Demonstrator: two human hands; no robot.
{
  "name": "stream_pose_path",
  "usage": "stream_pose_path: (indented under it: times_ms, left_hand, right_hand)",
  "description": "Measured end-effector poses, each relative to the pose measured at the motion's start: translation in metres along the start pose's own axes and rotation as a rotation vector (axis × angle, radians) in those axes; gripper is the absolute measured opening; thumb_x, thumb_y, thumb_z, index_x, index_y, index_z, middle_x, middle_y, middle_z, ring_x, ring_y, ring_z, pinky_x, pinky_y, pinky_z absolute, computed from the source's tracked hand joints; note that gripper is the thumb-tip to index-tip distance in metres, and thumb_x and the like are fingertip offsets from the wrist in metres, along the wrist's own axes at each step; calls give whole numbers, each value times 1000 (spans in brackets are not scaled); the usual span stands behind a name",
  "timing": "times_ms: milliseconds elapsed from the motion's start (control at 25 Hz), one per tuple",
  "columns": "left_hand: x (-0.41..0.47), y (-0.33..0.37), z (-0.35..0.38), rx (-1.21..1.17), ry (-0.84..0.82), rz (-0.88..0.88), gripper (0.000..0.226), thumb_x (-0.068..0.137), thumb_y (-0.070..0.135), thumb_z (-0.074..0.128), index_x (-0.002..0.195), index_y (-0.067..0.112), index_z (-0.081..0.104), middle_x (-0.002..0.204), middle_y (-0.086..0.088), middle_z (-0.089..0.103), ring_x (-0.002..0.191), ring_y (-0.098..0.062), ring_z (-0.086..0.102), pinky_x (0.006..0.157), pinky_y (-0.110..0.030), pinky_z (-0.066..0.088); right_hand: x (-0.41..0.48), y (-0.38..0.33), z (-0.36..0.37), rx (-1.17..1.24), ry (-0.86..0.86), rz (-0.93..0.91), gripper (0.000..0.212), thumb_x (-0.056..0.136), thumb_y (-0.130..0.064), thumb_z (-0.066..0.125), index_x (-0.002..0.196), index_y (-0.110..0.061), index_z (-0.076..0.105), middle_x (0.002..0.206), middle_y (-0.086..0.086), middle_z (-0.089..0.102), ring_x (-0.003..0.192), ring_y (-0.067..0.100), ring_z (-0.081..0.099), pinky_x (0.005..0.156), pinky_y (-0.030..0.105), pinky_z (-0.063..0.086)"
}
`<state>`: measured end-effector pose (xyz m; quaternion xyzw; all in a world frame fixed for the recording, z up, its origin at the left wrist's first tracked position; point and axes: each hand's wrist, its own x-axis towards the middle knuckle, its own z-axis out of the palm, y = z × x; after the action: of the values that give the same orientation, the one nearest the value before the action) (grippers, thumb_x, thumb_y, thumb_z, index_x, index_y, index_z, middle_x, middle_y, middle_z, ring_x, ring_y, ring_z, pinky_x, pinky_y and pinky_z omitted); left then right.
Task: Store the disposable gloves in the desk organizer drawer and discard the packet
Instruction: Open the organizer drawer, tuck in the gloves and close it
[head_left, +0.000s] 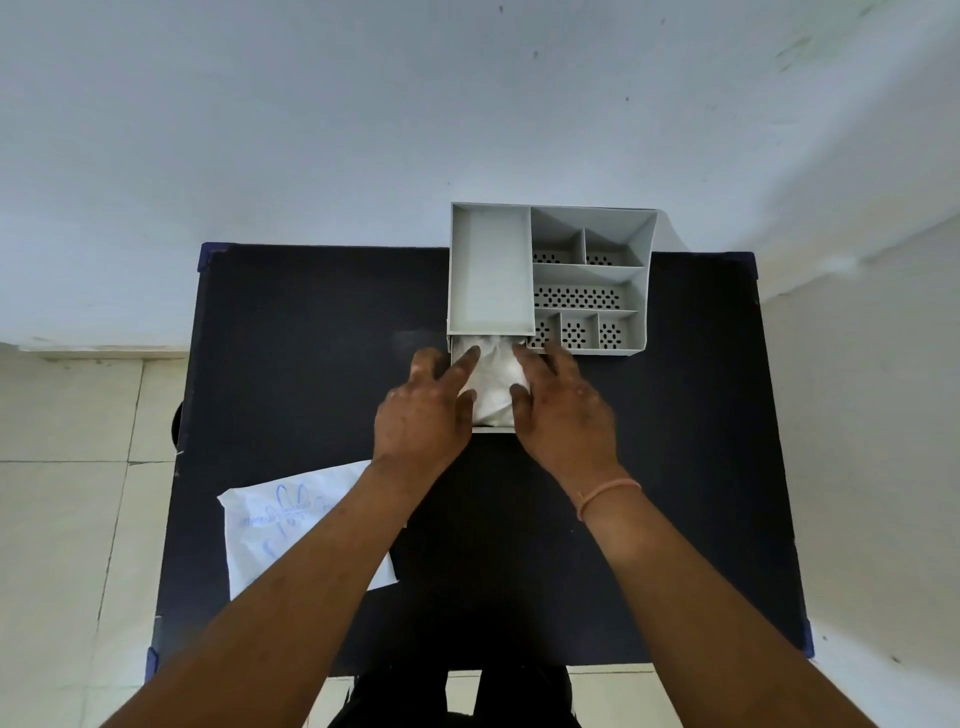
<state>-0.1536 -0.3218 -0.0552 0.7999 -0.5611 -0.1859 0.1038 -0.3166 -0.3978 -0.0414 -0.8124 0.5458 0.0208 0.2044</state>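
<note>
A grey desk organizer stands at the far edge of the black table. Its drawer is pulled out toward me, and a bundle of translucent white disposable gloves lies in it. My left hand rests on the left side of the bundle, index finger stretched onto it. On the right side my right hand presses with fingers and thumb against the gloves. The white packet with blue print lies flat on the table at the near left, partly under my left forearm.
The black table has blue corner caps and stands against a pale wall. The organizer's top holds several compartments with perforated floors. Tiled floor shows on both sides. A dark round object peeks out past the table's left edge.
</note>
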Motion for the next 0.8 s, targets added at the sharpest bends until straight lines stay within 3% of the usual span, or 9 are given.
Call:
stream_pose_path:
  times_ms: [80,200,280,440,600,640,720,800]
  left_hand:
    - [6,1,3,-3,-180,-52,68,101,23,60,164,37,36,140,-14,55,104,-38,71,92,-47,60]
    - [11,6,4,-33,-257,-104,77,96,6,56,165,33,34,133,-17,54,106,-43,67,95,-46,58]
    - [12,10,0,-40,-244,-117,74,96,7,57,164,31,38,133,-17,52,105,-43,68,95,-47,58]
    - [3,11,-5,-83,-20,-102,50,100,27,62,150,27,57,132,-11,57,95,-36,73,83,-46,63]
    - [-2,14,-3,-64,213,26,37,97,29,72,134,22,72,119,-13,59,98,-29,66,71,-47,66]
    - [0,14,-2,-27,215,68,38,96,29,73,134,25,73,123,-15,59,106,-32,63,73,-49,65]
    - [5,15,1,63,125,90,43,95,32,74,137,33,69,150,-17,51,131,-39,53,88,-56,62]
    - [8,15,4,138,18,59,49,94,35,75,142,41,63,175,-12,24,153,-42,34,101,-60,54]
  right_hand:
    - [10,-6,-4,-104,-256,5,65,104,-39,50,164,-37,25,146,13,56,124,38,63,94,49,55]
    - [20,-15,-11,-144,-408,56,72,102,-34,53,165,-34,18,139,18,61,124,40,63,96,48,54]
    - [15,-20,-17,-103,-345,80,69,102,-34,52,164,-32,24,138,16,61,124,39,62,95,47,54]
    - [-2,-28,-17,46,42,52,48,103,-31,50,151,-28,49,142,7,59,122,32,65,93,43,56]
    - [0,-30,-3,80,106,63,40,98,-25,60,137,-27,60,166,10,36,131,33,61,98,49,58]
    - [2,-32,0,68,39,83,43,98,-27,61,140,-30,56,171,10,25,136,35,57,100,53,57]
    - [7,-32,7,43,-158,129,57,100,-35,58,154,-39,40,177,10,4,145,38,46,106,59,49]
    - [13,-28,12,35,-285,146,63,102,-40,54,160,-44,27,178,10,-1,147,42,43,109,62,44]
